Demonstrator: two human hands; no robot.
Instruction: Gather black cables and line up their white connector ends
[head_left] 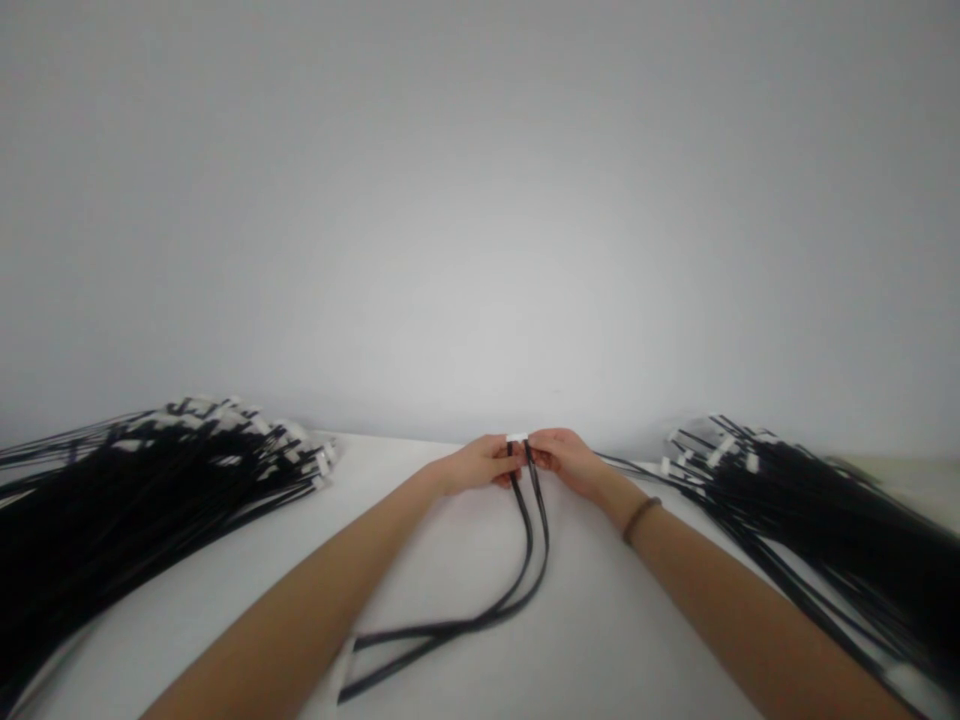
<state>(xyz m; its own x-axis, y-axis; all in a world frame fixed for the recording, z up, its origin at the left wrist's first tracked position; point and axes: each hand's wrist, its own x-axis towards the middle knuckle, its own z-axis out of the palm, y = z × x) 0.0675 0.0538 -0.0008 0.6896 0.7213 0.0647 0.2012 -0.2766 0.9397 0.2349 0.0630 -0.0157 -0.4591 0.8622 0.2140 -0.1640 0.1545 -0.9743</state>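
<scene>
Near the back of the white table, my left hand (491, 462) and my right hand (564, 458) hold a white connector (517, 437) between them, fingers closed on its two ends. Two black cables (529, 540) hang from this connector, curve down and cross lower on the table. Their far ends meet a second white piece (346, 670), partly hidden beside my left forearm.
A large pile of black cables with white connectors (150, 510) lies at the left. Another such pile (832, 530) lies at the right, with a few cables reaching toward my right wrist. A pale wall (480, 220) stands behind the white table (592, 640).
</scene>
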